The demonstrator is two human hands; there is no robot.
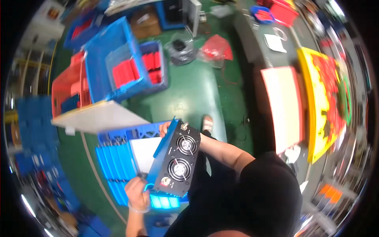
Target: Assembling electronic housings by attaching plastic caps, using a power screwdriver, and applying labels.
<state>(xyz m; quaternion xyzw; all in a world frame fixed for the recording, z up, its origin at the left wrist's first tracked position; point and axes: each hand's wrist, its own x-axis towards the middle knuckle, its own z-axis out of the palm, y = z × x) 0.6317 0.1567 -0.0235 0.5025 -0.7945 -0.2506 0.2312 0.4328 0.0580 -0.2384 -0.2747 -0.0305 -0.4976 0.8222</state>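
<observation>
I hold up a power inverter [173,158] with a blue case, tilted over a blue crate. Two round fan grilles and two terminals show on its black end panel. My right hand [164,129] is closed on its far end; the forearm passes behind the inverter and only some fingers show. My left hand [137,193] is closed at the near blue corner of the case, with its fingertips partly hidden. Below lies the blue crate [158,128], holding rows of blue ribbed cases [116,160] and a white sheet [145,153].
A pale board [100,117] stands beyond the crate. Past it are a tilted blue bin [108,59] with red parts and a red crate [65,89]. Plastic bags [216,49] lie on the green floor. At right, a workbench [252,35] carries a yellow tray [316,138] of red parts.
</observation>
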